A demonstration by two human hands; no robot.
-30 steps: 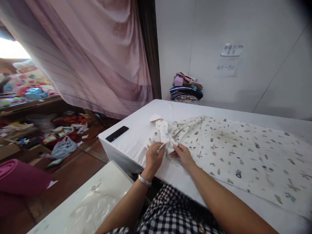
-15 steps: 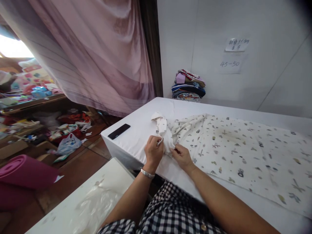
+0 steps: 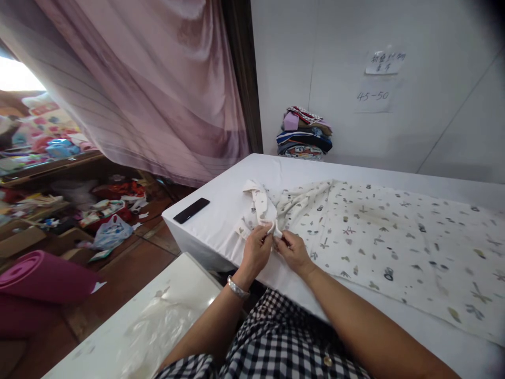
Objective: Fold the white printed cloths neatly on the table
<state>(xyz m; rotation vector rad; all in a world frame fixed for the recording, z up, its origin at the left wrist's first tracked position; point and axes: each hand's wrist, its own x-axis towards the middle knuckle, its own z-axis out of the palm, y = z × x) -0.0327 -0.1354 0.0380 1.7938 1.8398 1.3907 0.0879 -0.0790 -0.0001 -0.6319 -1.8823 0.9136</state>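
- Head view: the left hand [image 3: 256,250] and the right hand [image 3: 291,251] meet at the near edge of the white worktop [image 3: 221,210], close to its near left corner.
- Both hands have their fingers [image 3: 265,232] closed in a pinch on a bunched end of the printed cloth [image 3: 386,237]; the two pinches sit just beside each other, almost touching.
- The gathered end of the cloth rises in a small fold above the hands, while the remainder lies flat and spread out toward the right side of the worktop.
- A silver bracelet [image 3: 237,288] circles the left wrist.
- A black phone [image 3: 191,210] lies flat near the left edge of the worktop, well apart from the hands.
- A stack of folded clothes [image 3: 304,138] rests at the far edge against the wall.
- A pink curtain [image 3: 150,89] hangs on the left, beyond the worktop.
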